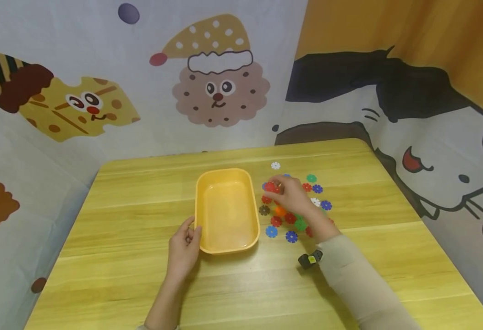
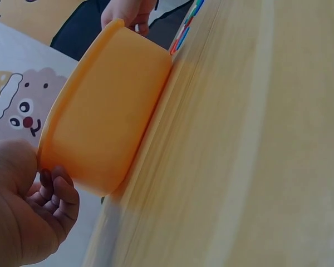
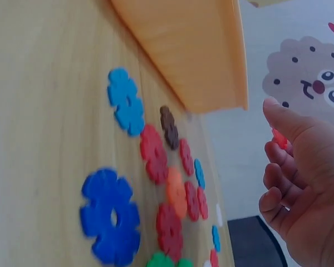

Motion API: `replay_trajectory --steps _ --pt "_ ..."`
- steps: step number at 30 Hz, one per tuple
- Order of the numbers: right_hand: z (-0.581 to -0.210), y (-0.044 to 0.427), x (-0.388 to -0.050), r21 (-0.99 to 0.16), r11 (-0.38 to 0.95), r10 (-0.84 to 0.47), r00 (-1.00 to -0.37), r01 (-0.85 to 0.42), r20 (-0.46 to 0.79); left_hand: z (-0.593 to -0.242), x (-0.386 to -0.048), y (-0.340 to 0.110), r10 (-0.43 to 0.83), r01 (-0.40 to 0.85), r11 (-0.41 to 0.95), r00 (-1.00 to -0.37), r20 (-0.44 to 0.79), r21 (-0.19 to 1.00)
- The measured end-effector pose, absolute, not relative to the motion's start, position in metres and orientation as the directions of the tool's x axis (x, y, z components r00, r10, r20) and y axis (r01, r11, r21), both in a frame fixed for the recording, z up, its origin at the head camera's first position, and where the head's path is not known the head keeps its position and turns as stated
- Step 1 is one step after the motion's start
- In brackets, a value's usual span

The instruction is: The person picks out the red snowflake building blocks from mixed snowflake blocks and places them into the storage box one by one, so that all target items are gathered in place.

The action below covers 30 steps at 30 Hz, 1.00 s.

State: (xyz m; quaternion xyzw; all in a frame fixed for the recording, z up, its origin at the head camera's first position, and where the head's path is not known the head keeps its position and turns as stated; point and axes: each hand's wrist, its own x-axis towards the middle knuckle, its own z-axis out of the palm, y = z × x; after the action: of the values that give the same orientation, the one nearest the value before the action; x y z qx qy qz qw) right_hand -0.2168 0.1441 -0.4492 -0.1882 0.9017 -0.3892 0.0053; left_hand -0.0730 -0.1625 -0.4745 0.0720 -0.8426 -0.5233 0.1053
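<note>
Tabletop (image 1: pixel 134 211) below, a red disc (image 1: pixel 271 187) sits pinched between right fingers (image 3: pixel 285 118), left fingers (image 2: pixel 67 197) gripping the basin (image 1: pixel 227 213).

It looks like a children's play corner: a cartoon-printed backdrop (image 1: pixel 221 96) fills the upper part of the frame, and right of centre, colourful flower-shaped pieces (image 1: pixel 290 218) lie on a wood-grained table (image 1: pixel 241 288).

The tray (image 1: pixel 227 215) looks like smooth moulded plastic, softly glossy inside, with a more satin outer wall. The discs (image 1: pixel 291 236) also look plastic, smooth and solid-coloured. The table (image 1: pixel 134 201) has a smooth wood-grain top with a faint sheen. The backdrop (image 1: pixel 155 101) looks like matt printed cloth, the sleeve (image 1: pixel 365 284) matt fabric.
</note>
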Motion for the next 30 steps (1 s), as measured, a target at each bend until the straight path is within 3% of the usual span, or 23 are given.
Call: replay_trajectory --steps 14,30 --pt "-0.44 0.105 -0.22 -0.676 0.545 -0.459 -0.851 -0.496 0.255 -0.478 -0.075 -0.159 -0.224 0.002 0.438 -0.968 0.111 0.899" --pt "-0.435 0.069 -0.224 -0.636 0.523 -0.535 -0.799 -0.568 0.274 -0.481 -0.075 -0.161 -0.208 0.048 0.434 -0.966 0.151 0.9"
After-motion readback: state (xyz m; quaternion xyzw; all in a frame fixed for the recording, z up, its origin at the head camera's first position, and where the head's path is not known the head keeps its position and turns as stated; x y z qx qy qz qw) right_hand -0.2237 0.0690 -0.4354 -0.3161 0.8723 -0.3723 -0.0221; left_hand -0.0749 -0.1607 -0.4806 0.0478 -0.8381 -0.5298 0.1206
